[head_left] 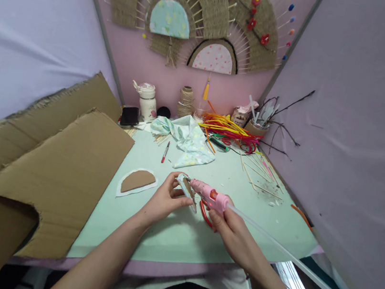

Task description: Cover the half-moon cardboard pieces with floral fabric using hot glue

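Observation:
My left hand (166,199) pinches a small cardboard piece wrapped in pale fabric (187,189), held tilted above the mint-green table (182,235). My right hand (229,222) grips a pink glue gun (208,195) whose nozzle points left and touches the piece's upper edge. A long clear glue stick (288,255) juts from the gun's back toward the lower right. A second half-round cardboard piece on white fabric (136,182) lies flat on the table to the left of my left hand.
Large torn cardboard sheets (46,176) cover the table's left side. At the back lie crumpled fabric (189,141), a red pen (165,151), coloured pipe cleaners (230,131), a twine spool (185,101), a white bottle (147,101), cups of sticks and twigs. Wooden skewers (261,171) are scattered right.

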`<state>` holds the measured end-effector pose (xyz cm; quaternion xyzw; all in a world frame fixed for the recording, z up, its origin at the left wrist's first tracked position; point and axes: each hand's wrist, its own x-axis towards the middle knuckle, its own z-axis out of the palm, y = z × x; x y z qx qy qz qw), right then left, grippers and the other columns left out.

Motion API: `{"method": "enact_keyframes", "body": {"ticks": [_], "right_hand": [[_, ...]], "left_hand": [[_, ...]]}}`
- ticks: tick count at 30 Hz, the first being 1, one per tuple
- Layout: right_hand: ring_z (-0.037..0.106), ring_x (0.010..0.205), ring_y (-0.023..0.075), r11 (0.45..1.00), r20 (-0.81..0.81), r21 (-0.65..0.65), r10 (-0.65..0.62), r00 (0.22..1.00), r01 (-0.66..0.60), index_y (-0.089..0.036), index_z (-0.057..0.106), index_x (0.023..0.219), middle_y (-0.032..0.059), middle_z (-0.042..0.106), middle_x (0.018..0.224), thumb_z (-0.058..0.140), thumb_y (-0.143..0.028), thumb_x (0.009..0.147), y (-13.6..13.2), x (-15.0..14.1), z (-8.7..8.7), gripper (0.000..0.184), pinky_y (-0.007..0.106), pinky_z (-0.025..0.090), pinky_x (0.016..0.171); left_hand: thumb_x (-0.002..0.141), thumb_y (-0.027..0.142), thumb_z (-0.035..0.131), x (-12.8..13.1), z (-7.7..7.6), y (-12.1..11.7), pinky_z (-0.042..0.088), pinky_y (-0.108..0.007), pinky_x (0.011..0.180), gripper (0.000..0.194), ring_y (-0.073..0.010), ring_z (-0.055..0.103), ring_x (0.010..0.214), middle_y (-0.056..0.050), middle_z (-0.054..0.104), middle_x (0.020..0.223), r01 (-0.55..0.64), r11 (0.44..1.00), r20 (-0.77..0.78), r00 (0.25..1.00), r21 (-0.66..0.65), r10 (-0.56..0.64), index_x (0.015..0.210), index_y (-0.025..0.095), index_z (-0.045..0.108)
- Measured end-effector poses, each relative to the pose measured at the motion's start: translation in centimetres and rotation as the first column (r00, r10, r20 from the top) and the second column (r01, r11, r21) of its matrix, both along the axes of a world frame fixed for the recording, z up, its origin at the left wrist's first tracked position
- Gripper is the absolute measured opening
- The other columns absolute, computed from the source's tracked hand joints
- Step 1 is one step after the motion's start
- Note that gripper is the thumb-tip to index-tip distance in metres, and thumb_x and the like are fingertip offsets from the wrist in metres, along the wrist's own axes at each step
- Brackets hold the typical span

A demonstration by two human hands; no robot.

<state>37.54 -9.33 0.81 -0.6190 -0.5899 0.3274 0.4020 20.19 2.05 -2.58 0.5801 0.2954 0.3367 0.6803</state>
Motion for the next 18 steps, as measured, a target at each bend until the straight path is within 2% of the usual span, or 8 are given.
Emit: {"method": "enact_keyframes", "body": {"ticks": [9, 15, 18], "right_hand": [[0.053, 0.099, 0.0232, 0.996, 0.008, -0.085, 0.025, 1.0, -0.024, -0.021, 0.056, 0.121, 0.0078, 0.059, 0.107, 0.038, -0.045, 0.095, -0.02, 0.04, -0.11, 0.039, 0.041, 0.042, 0.093], [0.053, 0.102, 0.0231, 0.998, 0.004, -0.061, 0.029, 1.0, -0.029, -0.022, 0.053, 0.126, 0.0075, 0.058, 0.107, 0.039, -0.043, 0.095, -0.06, 0.05, -0.12, 0.04, 0.041, 0.04, 0.096], [0.055, 0.099, 0.0234, 1.0, 0.002, -0.027, 0.004, 1.0, -0.004, -0.021, 0.057, 0.12, 0.0071, 0.06, 0.105, 0.042, -0.042, 0.094, -0.05, 0.03, -0.07, 0.037, 0.04, 0.043, 0.093]], "left_hand": [[0.065, 0.031, 0.08, 0.0, 0.04, -0.11, 0.047, -0.035, 0.089, 0.061, -0.0215, 0.061, 0.102, -0.006, 0.056, 0.116, -0.01, 1.0, -0.01, 1.0, -0.002, 0.01, 0.114, 0.025, 0.044], [0.065, 0.031, 0.079, -0.02, 0.16, -0.13, 0.048, -0.035, 0.087, 0.061, -0.0217, 0.061, 0.102, -0.005, 0.056, 0.114, -0.008, 1.0, -0.006, 1.0, 0.0, 0.008, 0.115, 0.025, 0.044], [0.064, 0.032, 0.08, -0.01, 0.16, -0.11, 0.048, -0.036, 0.087, 0.062, -0.0225, 0.06, 0.103, -0.006, 0.056, 0.114, -0.014, 1.0, -0.015, 1.0, -0.004, 0.014, 0.114, 0.025, 0.045]]}}
